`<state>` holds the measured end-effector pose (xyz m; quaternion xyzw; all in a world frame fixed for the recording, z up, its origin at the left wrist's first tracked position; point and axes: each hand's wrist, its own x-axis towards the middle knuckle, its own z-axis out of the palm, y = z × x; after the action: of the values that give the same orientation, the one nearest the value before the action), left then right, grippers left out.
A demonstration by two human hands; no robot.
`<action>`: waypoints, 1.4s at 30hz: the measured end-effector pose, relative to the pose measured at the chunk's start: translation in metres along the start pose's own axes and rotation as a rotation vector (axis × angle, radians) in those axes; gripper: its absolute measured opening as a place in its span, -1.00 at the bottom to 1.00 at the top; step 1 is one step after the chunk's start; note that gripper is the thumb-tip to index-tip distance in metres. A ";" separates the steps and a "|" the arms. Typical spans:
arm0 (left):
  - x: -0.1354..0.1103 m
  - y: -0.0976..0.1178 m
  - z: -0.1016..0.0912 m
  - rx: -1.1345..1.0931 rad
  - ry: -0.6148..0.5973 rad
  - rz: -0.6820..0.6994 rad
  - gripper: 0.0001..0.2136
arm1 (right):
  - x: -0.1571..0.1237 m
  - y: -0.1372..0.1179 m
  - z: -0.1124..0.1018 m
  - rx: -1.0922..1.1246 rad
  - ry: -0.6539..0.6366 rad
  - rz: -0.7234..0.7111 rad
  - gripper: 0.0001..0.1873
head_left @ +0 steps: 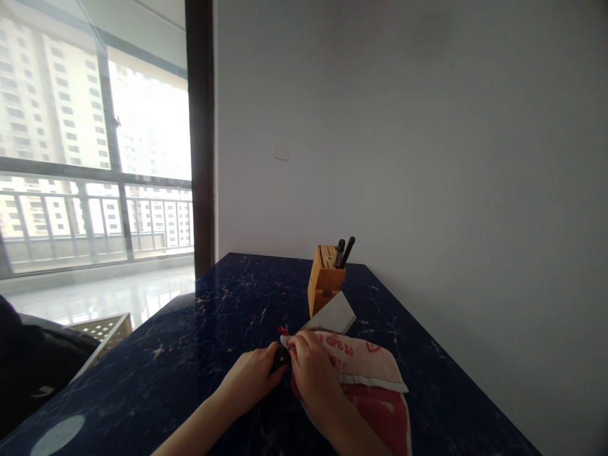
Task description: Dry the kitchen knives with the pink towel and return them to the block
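Observation:
My left hand (253, 379) is closed around the black handle (280, 358) of a cleaver. Its broad grey blade (334, 315) points away to the right, above the dark table. My right hand (312, 366) pinches a red and pale towel (363, 364) with red lettering, close to where the handle meets the blade. The towel hangs down to the right of that hand and covers the near part of the blade. A small red thing (283, 330) shows just beyond the handle; I cannot make out what it is.
Behind the blade stands a wooden knife block (327, 272) with two black-handled tools in it. The dark blue marbled table (228, 304) reaches to the pale wall (403, 158). At the left are a perforated chair or stool (114, 332), a black item (42, 354) and a window.

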<state>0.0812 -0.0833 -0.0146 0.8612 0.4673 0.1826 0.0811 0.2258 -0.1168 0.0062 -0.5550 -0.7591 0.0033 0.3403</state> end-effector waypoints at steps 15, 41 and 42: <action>0.003 -0.003 0.002 0.021 -0.008 -0.015 -0.79 | -0.003 0.003 0.000 -0.084 -0.079 0.066 -0.69; 0.002 0.000 -0.001 0.047 -0.034 -0.044 -0.80 | -0.003 0.001 0.004 -0.133 -0.056 0.043 -0.70; 0.002 0.000 -0.001 0.046 -0.032 -0.042 -0.80 | -0.003 0.001 0.003 -0.128 -0.061 0.050 -0.70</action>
<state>0.0816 -0.0815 -0.0137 0.8556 0.4881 0.1561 0.0726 0.2254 -0.1180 0.0019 -0.5940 -0.7536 -0.0201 0.2806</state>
